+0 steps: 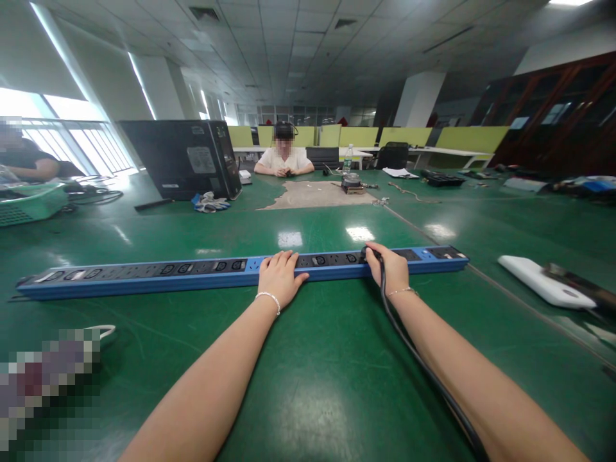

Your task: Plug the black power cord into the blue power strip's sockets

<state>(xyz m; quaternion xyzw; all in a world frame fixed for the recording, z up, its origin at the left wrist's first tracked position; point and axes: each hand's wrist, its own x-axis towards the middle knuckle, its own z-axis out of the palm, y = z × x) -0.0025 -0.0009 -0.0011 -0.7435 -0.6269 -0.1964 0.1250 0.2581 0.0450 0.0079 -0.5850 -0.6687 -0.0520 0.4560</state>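
Observation:
A long blue power strip point(231, 277) with black sockets lies across the green table. My left hand point(279, 277) rests over its middle, fingers across the top and thumb along the near side, holding it. Farther right, my right hand point(391, 268) is closed around a black plug point(364, 254), which sits at one of the sockets. Whether the plug is seated in it is hidden by my fingers. From the plug a black power cord point(404, 340) runs down along my right forearm toward the bottom edge.
A black computer case point(187, 160) and gloves point(210, 202) stand beyond the strip at left, with a green basket point(33, 204) at far left. A white object point(543, 281) lies right. Across the table sits a person point(283, 157); a bottle point(347, 159) stands nearby.

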